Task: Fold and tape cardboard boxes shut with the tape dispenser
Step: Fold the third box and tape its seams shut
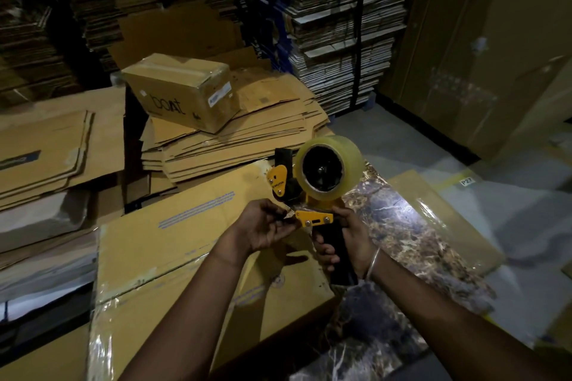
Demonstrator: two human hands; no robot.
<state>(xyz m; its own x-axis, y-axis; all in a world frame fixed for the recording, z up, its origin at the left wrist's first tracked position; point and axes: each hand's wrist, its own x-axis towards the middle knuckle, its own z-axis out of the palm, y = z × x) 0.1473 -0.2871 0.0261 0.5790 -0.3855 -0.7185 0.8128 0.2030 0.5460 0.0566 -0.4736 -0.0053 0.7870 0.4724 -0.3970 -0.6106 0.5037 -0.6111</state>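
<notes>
Yellow-and-black handheld tape dispenser (312, 195), carrying a roll of clear packing tape (325, 164), held upright in mid-air above the near end of a large flat brown cardboard box (173, 244); right hand (346, 241) wrapped around the dispenser's black handle, fingers curled tight on it, a thin metal bangle (373, 263) at the wrist; left hand (266, 226) just left of the dispenser's yellow front plate, fingertips pinching at the loose tape end by the cutter, though the tape strip itself is too faint to make out clearly; the large box lies directly beneath the dispenser, its top seam and edges glossy with clear tape; dark marbled table surface (396, 226) below and right of the dispenser, bearing the box; small sealed brown carton marked "boat" (182, 90) beyond and left of the dispenser, resting on a pile of flattened cardboard sheets (247, 133); further flattened sheets (46, 158) well left of the dispenser; tall bundled stacks of flat cardboard (343, 25) behind the dispenser; grey floor with a "P27" label (467, 181) to the dispenser's right.
</notes>
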